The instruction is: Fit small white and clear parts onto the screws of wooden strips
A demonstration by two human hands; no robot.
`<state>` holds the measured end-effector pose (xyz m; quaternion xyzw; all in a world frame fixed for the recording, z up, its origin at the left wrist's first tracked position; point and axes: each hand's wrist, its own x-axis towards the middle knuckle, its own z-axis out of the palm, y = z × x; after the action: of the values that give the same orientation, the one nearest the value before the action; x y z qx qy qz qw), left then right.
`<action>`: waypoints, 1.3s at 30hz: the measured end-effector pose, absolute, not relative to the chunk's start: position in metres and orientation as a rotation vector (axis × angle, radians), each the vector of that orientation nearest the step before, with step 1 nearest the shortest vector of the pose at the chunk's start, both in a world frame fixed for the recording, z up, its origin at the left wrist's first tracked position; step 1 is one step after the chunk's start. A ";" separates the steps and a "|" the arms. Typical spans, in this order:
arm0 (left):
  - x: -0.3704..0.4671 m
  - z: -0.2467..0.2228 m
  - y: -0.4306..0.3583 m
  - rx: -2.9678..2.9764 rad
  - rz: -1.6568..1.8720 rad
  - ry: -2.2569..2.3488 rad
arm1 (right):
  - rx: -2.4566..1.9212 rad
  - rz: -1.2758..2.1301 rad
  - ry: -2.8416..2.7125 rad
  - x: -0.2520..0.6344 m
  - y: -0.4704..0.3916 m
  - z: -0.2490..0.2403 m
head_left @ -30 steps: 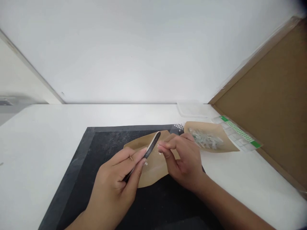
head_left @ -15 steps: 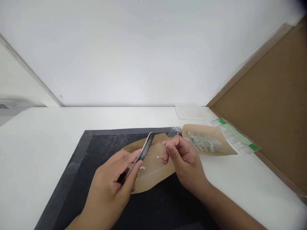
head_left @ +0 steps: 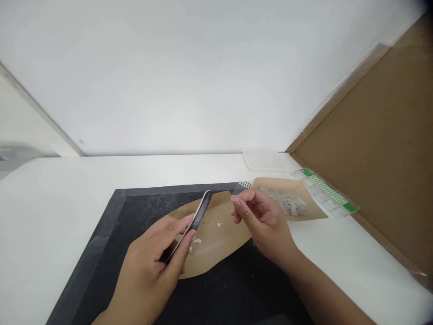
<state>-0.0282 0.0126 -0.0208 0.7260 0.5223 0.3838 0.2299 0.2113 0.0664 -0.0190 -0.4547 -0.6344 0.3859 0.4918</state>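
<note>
My left hand (head_left: 152, 257) is closed around a dark nail file (head_left: 199, 214) with a pale edge, its rounded tip pointing up and away. To the right, my right hand (head_left: 264, 221) has thumb and index finger pinched on a tiny pale piece (head_left: 233, 197), mostly covered by the fingertips. The two hands are apart. Beneath them a brown paper sheet (head_left: 219, 253) lies on a black mat, with several small white bits (head_left: 197, 241) on it.
The black mat (head_left: 98, 257) covers the middle of the white table (head_left: 43, 203). At the right lie brown paper (head_left: 313, 210) with clear pieces (head_left: 292, 205) and a green-marked plastic case (head_left: 329, 192). Behind is a translucent tray (head_left: 264, 160); a cardboard panel (head_left: 379, 149) stands at the right.
The view has shifted slightly, so the table objects sit a little further left. Both hands keep their grips; the small piece shows less between my right fingertips.
</note>
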 end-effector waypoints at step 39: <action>-0.030 -0.020 0.015 2.099 1.083 1.460 | -1.793 0.104 -2.024 0.345 0.108 -0.011</action>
<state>-0.0298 0.0149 -0.0204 0.7433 0.5172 0.3836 0.1813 0.3448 0.1079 -0.0111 -0.6469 -0.7304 0.0377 0.2160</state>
